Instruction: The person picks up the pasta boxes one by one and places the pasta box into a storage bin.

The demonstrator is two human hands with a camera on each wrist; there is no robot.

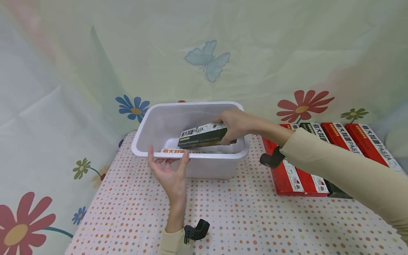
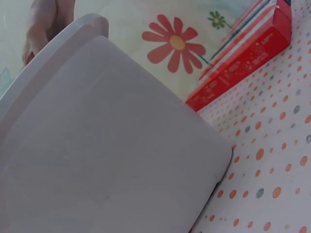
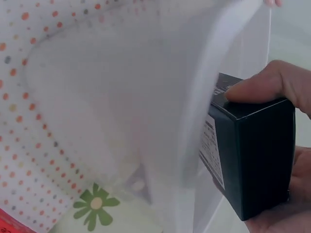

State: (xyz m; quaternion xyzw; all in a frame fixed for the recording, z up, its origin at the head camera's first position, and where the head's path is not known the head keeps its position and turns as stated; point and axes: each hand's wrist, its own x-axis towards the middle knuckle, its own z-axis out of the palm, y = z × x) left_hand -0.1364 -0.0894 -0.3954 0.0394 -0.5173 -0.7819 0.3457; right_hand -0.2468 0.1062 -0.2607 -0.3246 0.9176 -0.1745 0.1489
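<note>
Right hand grips long dark-green cardboard box inside white plastic bin; left hand holds near rim. Best lower box level.

Right hand grips dark pasta box inside white bin. Left hand holds bin's near rim. Orange-lettered box lies along near wall, inside. Red and dark boxes rowed on dotted cloth, right.

Light is soft; wrist views look hazy.
</note>
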